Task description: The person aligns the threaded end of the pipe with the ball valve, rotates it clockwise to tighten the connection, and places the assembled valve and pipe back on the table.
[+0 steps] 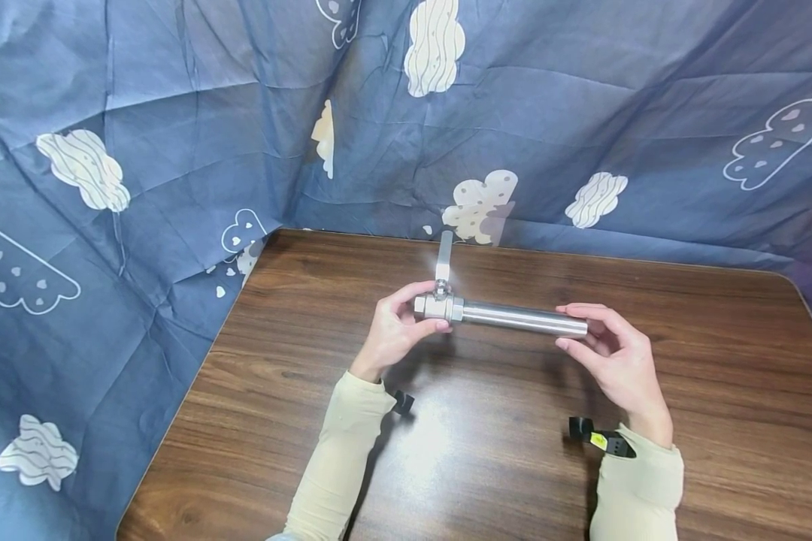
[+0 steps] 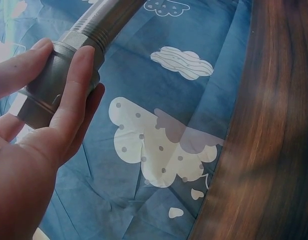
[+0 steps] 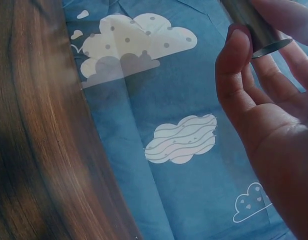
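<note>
A silver ball valve (image 1: pixel 438 306) with a flat lever handle (image 1: pixel 444 255) is held up over the table. My left hand (image 1: pixel 394 330) grips its body between thumb and fingers. From the valve's right side runs a straight metal pipe (image 1: pixel 521 317); threads show where the two join in the left wrist view. My right hand (image 1: pixel 619 361) holds the pipe's far end between thumb and fingers. In the right wrist view the open rim of the pipe (image 3: pixel 254 30) shows between those fingers. The lever points away from me, toward the back.
The brown wood-grain table (image 1: pixel 277 436) lies under both hands, with a bright glare spot near its middle. A blue curtain (image 1: pixel 379 150) printed with clouds hangs along the back and left edges. A small black camera mount (image 1: pixel 602 437) sits at the right wrist.
</note>
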`<state>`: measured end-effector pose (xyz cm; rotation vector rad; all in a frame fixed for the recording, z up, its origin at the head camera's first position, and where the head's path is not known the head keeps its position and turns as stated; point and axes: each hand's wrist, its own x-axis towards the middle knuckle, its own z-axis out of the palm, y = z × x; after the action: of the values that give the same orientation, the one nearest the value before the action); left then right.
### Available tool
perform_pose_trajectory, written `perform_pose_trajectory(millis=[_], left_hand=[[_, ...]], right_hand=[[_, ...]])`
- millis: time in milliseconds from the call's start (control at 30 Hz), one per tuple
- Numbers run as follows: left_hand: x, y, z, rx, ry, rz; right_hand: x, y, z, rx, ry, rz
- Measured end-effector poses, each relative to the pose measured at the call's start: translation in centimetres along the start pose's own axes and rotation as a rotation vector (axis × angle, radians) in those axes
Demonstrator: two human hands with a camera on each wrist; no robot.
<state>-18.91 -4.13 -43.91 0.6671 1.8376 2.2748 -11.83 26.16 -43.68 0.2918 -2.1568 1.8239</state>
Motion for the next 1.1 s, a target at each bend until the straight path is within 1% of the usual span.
perform_pose_trajectory(millis=[167,400,633,867,1100], left_hand=[[0.06,0.04,0.08,0.001,0.001,-0.008],[0.13,0.04,0.13,-0.005,-0.005,-0.003],[0.13,-0.01,0.1,0.012,-0.005,0.002],[0.1,-0.13,0.05,-0.001,-0.008,0.002],[0.02,-0.09,0.12,-0.006,-0.009,0.003]], right_hand=[[0.02,0.01,-0.03,-0.012,0.002,-0.005],[-0.03,0.17,-0.12,0.023,-0.016,-0.048],[-0.1,0.15,-0.18,-0.046,-0.016,-0.024],[-0.19,0.13,-0.18,0.004,-0.024,-0.036],[-0.19,0.08,-0.15,-0.002,-0.02,-0.024]])
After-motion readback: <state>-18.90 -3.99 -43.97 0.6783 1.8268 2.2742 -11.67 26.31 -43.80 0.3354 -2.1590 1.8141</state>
